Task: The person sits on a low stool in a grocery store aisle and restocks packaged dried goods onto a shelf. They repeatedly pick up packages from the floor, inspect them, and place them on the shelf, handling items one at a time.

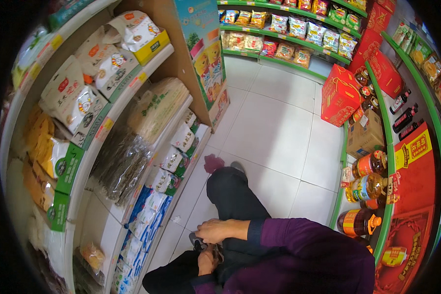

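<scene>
My right hand (pixel 214 231) reaches in from a purple sleeve, with its fingers bent downward. Just below it is my left hand (pixel 207 260), its fingers curled close to the right one. Both are between my bent knees in black trousers (pixel 235 198), above a grey shoe (pixel 195 240). Something small and brownish (pixel 218 253) shows beside the left hand; what it is I cannot make out. The fingertips are partly hidden, so whether either hand grips anything is unclear. A second grey shoe (pixel 239 167) rests on the tiles past the farther knee.
Close on the left stands a shelf unit (pixel 161 154) with bagged dry goods and blue-and-white packets (pixel 143 220). Green-edged shelves on the right carry oil bottles (pixel 367 187), near a red gift box (pixel 340 95). Snack bags (pixel 297 29) line the back. A dark red flat piece (pixel 213 163) lies on the white floor.
</scene>
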